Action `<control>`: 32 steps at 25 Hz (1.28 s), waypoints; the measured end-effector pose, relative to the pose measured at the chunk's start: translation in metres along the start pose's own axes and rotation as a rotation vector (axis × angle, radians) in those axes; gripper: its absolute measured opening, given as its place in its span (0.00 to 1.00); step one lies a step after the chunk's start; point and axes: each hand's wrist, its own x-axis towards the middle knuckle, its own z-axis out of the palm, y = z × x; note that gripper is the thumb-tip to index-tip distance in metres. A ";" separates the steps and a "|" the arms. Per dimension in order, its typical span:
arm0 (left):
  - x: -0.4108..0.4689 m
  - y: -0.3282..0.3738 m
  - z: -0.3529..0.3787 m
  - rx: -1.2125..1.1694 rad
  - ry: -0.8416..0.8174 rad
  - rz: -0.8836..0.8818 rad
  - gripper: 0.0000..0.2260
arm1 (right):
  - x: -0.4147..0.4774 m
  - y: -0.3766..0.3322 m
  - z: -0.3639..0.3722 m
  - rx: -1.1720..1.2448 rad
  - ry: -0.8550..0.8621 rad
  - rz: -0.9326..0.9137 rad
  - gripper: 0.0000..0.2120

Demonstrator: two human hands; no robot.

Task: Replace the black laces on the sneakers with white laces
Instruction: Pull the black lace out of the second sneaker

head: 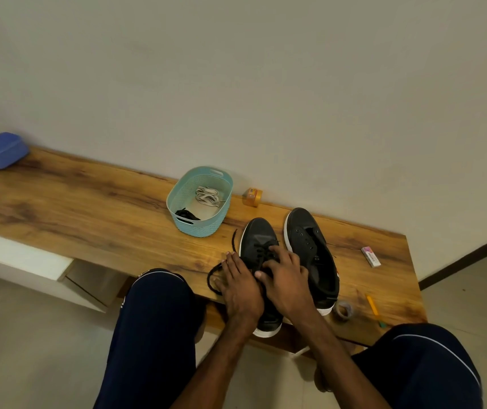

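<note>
Just in front of the basket (172, 199), the left hand (240, 280) lies flat on the laced sneaker (258, 234), probably steadying it. The right hand (288, 276) curls its fingers onto the black lace (233, 240), likely loosening it. The white laces (206, 196) wait inside the basket.

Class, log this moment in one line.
left hand, right hand: on laced sneaker | black lace: partly loose | other sneaker: unlaced | basket: white laces

unreadable print on small box (371, 256)
</note>
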 end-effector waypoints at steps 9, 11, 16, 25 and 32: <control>-0.001 0.001 0.000 -0.031 0.024 -0.005 0.36 | 0.000 0.006 -0.011 0.052 0.000 0.040 0.16; -0.001 0.000 0.000 -0.026 0.011 -0.009 0.37 | -0.001 0.003 -0.005 0.022 -0.059 0.041 0.22; -0.002 -0.001 -0.001 -0.053 0.032 -0.014 0.34 | 0.004 0.000 0.000 -0.050 0.035 0.054 0.16; -0.002 0.001 0.002 -0.034 0.048 -0.004 0.34 | 0.005 0.007 -0.021 0.301 0.186 0.096 0.03; -0.001 0.000 0.004 -0.010 0.054 -0.007 0.35 | -0.004 0.050 -0.098 0.821 0.292 0.212 0.05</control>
